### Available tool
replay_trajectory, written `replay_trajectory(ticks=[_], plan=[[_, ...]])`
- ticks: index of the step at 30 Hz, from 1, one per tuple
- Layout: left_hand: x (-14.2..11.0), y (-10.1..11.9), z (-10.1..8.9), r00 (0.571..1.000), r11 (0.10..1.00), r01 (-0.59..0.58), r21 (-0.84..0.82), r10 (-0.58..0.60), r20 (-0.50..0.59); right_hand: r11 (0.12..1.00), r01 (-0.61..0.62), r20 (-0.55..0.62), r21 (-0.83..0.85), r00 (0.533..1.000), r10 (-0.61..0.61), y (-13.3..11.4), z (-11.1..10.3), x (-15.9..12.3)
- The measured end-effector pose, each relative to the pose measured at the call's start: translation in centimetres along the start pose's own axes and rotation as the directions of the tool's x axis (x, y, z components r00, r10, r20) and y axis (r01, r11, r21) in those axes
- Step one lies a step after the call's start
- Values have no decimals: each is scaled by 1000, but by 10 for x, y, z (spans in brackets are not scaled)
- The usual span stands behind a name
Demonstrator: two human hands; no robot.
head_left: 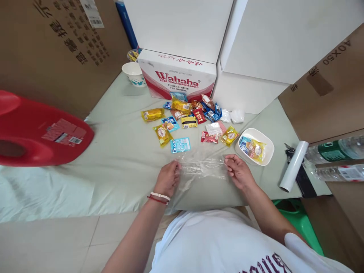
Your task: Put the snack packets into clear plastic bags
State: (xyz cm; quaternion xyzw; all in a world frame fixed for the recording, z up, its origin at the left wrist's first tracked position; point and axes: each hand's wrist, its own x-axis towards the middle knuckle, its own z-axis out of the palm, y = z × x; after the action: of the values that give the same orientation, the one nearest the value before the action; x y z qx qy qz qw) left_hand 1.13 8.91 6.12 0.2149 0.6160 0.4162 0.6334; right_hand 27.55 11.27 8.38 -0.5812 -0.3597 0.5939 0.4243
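A clear plastic bag is stretched between my two hands, low over the front of the table. My left hand pinches its left side, with the fingers closed. On the opposite side, my right hand grips the bag between thumb and fingers. Just beyond the bag lie a light blue packet, a yellow snack packet and a red packet. Close to my right hand stands a white bowl with a few wrapped snacks inside.
Several wrapped snacks are heaped before a Wahaha carton. A paper cup stands at back left, near a large red jug. At right are a white roll, a black object and plastic bottles.
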Motion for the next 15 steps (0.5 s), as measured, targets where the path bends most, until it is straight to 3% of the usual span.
replay_trajectory(ticks=[2,4,5,7,9,11,12,13,15], plan=[[1,0,-7,996,928,-77,366,87,-11,938,156,-88,-311,978,-191,-1,-26,-4],[0,-5,-7,959,696,-162,700,277,-53,702,251,-147,-666,879,-453,3,-51,-9],[-1,-11,-5,916,567,-184,803,396,-69,559,232,-144,-796,825,-547,6,-63,-10],[-3,-23,0,765,347,-219,912,642,-60,331,127,-108,-935,788,-606,13,-86,-8],[-1,-36,4,537,132,-304,943,841,56,200,46,-81,-979,809,-583,18,-110,0],[4,-47,5,327,-76,-389,918,920,215,124,-1,-73,-992,812,-579,18,-134,14],[7,-50,4,255,-157,-416,896,925,281,99,-21,-76,-995,805,-589,16,-146,23],[9,-53,4,212,-221,-434,873,917,338,81,-44,-84,-996,794,-603,13,-157,32],[14,-58,1,186,-302,-459,835,887,423,69,-100,-121,-993,776,-619,3,-178,54]])
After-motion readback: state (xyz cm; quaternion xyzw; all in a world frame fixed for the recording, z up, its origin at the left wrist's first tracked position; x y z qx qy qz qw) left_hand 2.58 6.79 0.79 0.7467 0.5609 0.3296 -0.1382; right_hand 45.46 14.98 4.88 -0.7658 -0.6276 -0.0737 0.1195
